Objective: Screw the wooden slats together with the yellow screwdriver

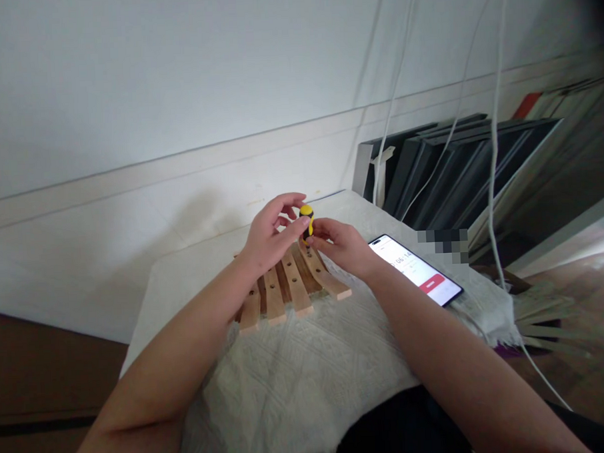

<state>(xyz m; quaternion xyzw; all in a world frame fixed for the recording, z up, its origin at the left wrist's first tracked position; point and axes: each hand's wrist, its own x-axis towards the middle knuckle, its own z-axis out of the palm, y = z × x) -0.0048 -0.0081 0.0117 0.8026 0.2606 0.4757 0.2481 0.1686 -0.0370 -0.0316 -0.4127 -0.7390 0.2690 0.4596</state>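
Screwdriver [307,211] upright over far end of rightmost wooden slat [328,281]. Right hand [340,243] pinching lower handle. Left hand [275,236] half-curled around top, thumb at handle; cannot tell if gripping. Slats on cloth-covered table [308,360], phone [418,269] right.

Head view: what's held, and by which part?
A yellow-and-black screwdriver, by its handle: the right hand grips it low; the left hand is at the upper part, its grip unclear.

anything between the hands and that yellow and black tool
Nothing visible: the right hand pinches the tool low down, the left hand is right at its handle, and the phone lies clear to the right.
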